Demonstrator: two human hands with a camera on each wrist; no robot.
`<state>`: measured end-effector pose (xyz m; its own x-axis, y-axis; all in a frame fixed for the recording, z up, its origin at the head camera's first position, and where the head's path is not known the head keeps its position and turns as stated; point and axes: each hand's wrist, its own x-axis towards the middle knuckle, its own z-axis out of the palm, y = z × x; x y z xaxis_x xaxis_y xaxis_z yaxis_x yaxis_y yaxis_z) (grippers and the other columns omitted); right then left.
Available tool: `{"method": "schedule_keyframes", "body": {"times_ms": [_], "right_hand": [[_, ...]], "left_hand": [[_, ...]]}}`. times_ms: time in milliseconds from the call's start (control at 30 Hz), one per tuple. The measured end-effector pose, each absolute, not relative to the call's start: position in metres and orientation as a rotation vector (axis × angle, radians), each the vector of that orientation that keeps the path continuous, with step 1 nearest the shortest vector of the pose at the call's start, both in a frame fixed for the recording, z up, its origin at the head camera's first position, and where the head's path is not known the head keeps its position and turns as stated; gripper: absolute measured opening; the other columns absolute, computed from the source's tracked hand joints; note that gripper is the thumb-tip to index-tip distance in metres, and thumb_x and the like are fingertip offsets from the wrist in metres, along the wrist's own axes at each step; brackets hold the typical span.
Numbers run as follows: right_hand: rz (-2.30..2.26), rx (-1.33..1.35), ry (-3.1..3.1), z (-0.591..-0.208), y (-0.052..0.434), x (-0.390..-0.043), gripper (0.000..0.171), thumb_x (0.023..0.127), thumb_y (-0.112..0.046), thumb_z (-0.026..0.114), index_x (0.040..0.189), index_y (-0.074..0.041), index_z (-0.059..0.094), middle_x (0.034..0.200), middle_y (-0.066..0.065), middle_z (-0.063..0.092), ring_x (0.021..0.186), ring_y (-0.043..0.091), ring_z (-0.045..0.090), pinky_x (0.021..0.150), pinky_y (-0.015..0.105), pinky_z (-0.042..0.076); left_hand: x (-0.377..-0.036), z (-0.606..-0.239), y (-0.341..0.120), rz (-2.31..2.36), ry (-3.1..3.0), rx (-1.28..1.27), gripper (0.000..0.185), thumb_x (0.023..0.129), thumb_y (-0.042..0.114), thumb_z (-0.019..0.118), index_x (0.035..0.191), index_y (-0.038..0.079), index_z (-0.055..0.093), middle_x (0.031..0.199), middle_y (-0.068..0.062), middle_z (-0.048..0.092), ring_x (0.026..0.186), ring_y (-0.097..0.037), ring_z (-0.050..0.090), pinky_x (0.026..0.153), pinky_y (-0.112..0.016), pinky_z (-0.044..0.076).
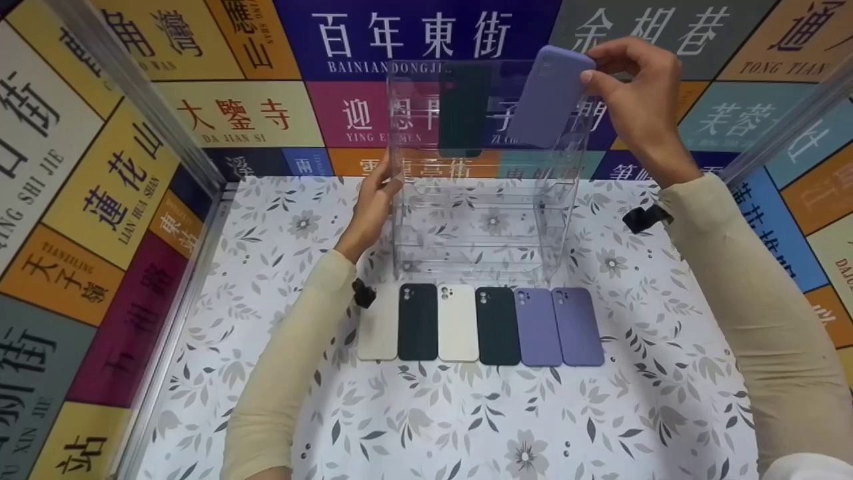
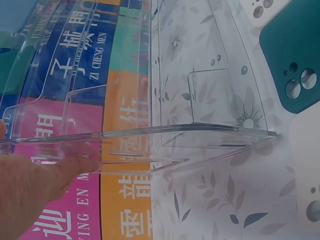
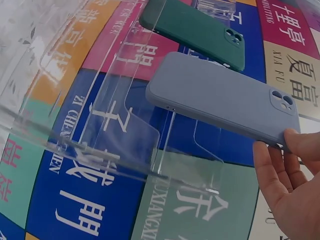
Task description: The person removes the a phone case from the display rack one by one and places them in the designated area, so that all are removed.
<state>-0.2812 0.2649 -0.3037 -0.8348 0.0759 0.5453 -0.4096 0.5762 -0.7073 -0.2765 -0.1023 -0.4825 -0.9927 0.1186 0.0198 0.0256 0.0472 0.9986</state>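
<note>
My right hand (image 1: 636,100) pinches a purple phone case (image 1: 552,97) by its upper edge, near the camera cutouts. The case is tilted at the upper right of a clear stepped display rack (image 1: 483,257), and its lower end overlaps the top tier. In the right wrist view, thumb and fingers (image 3: 295,180) hold the case's corner. A dark green phone case (image 1: 463,113) stands in the same tier, to the left. My left hand (image 1: 373,203) holds the rack's left side panel; in the left wrist view a finger (image 2: 75,167) lies along that panel.
Several phone cases lie in a row before the rack: a white case (image 1: 458,323), a black case (image 1: 418,323), a green case (image 1: 498,327) and purple ones (image 1: 580,327) among them. Sign-printed walls (image 1: 246,113) enclose the floral tabletop (image 1: 466,427).
</note>
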Motion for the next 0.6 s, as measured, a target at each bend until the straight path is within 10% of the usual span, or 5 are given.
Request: {"method": "schedule_keyframes", "body": {"times_ms": [600], "right_hand": [[1.248,0.168,-2.342,-0.331,0.308,-0.238,0.022,0.101,-0.001,0.078,0.123,-0.001,0.081,0.111,-0.002,0.074,0.100,0.011,0.070,0.092,0.019,0.057]], "left_hand": [[-0.275,-0.480,-0.102,2.147,2.198,0.180,0.067,0.116,0.023,0.052,0.177,0.032,0.026,0.168,-0.009,0.048,0.151,-0.031,0.050,0.124,-0.060,0.040]]}}
